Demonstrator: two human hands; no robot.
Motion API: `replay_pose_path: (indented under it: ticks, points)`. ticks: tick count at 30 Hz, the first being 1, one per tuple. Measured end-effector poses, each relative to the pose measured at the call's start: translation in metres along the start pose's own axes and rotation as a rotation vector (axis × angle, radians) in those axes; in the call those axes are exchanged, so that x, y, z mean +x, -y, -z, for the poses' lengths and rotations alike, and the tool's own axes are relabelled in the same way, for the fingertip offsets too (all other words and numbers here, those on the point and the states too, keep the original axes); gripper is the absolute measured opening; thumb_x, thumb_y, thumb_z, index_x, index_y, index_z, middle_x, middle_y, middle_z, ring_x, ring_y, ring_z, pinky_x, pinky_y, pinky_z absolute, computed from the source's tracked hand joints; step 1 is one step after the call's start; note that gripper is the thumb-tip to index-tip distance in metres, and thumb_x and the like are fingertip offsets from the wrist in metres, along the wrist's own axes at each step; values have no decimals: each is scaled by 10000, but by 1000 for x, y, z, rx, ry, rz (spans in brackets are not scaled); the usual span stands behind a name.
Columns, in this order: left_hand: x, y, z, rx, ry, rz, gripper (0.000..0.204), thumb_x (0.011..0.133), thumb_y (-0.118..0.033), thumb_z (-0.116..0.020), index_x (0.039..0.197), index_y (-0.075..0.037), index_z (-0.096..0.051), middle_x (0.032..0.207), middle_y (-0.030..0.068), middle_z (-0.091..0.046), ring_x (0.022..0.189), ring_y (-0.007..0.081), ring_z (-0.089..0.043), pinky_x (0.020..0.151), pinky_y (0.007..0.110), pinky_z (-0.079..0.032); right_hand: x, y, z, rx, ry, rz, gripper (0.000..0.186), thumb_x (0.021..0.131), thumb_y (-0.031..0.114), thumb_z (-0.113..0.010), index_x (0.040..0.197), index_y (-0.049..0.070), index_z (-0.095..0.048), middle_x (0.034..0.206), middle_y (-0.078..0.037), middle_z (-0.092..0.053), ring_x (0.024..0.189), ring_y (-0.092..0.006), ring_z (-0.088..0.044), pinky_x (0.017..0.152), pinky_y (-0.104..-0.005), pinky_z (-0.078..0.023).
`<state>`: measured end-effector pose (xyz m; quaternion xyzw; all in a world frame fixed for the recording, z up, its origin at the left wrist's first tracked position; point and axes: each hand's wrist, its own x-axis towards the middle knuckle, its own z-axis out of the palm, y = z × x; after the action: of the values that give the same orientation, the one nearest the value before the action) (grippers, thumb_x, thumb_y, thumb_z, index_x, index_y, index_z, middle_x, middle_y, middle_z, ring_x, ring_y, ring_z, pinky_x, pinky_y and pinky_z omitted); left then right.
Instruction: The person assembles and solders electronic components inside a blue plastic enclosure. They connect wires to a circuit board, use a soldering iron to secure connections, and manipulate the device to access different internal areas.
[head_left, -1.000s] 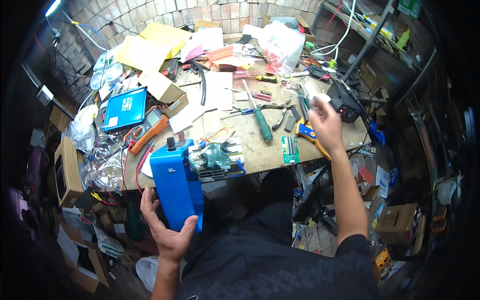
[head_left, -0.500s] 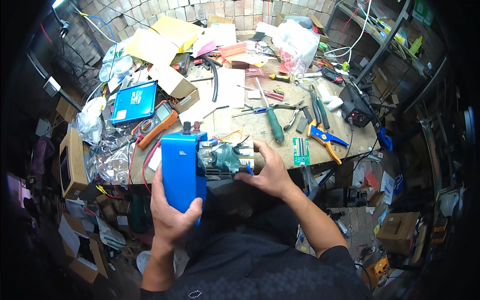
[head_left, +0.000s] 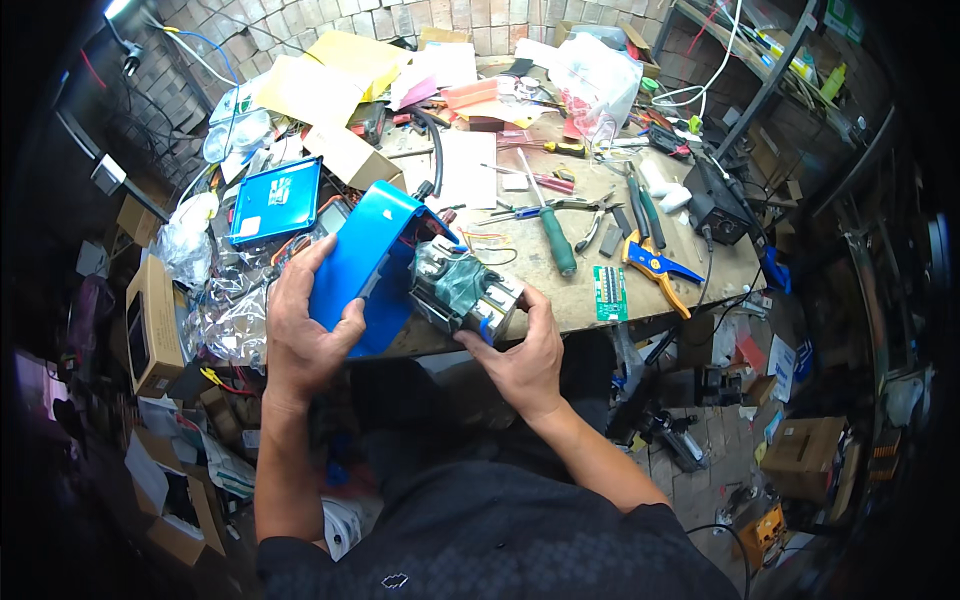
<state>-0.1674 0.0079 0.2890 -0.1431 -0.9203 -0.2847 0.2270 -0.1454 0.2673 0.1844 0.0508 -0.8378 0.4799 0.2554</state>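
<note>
My left hand grips a blue box-shaped case by its lower side, thumb toward me and fingers along its left side. The case is tilted, its open side facing right. My right hand holds the right end of a battery pack with green wrapping, metal strips and a blue wire end. Thin wires run between pack and case at the top. The pack's left end lies close to the case opening; whether any of it is inside is hard to see. Both are held over the table's front edge.
Right of the pack lie a green circuit board, a green-handled screwdriver, blue-and-orange wire strippers and several pliers. A blue lid sits at left beside clear plastic wrapping. Papers and a black box stand farther back.
The blue case has gone from upright to tilted, its top swinging right. The battery pack has turned with its right end lower. Now the case covers most of the multimeter.
</note>
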Motion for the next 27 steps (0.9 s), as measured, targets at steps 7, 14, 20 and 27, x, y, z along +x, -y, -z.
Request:
replay_pose_path:
  ticks: [7, 14, 20, 27]
  points:
    - [-37, -25, -23, 149, -239, 3, 629, 805, -57, -768, 1407, -7, -595, 1442, 212, -579, 1391, 419, -512, 1187, 514, -372, -4, -1, 9, 13, 88, 58, 949, 738, 429, -953, 1446, -7, -495, 1239, -218, -660, 1129, -399, -660, 962, -462, -526]
    - [-86, -45, -58, -87, -355, -232, 435, 819, -5, -772, 1234, -4, -640, 1297, 194, -637, 1177, 381, -630, 1023, 464, -516, -9, 2, 7, 2, 140, 30, 969, 747, 338, -955, 1487, -28, -447, 1330, -263, -626, 1206, -429, -636, 1030, -473, -502]
    - [-93, -51, -104, -883, -80, 579, 490, 963, -75, -732, 1381, 38, -503, 1276, 150, -629, 1102, 198, -653, 893, 332, -566, -10, 2, 14, 78, 219, -10, 1040, 760, 330, -938, 1539, -74, -380, 1372, -292, -602, 1270, -428, -618, 1076, -460, -490]
    - [-77, -42, -110, -1382, 45, 908, 498, 1042, -296, -683, 1390, 17, -513, 1199, 128, -666, 998, 194, -681, 871, 361, -573, -9, -5, 20, 56, 267, -3, 897, 833, 319, -847, 1508, -103, -434, 1389, -301, -600, 1288, -422, -613, 1085, -448, -485]
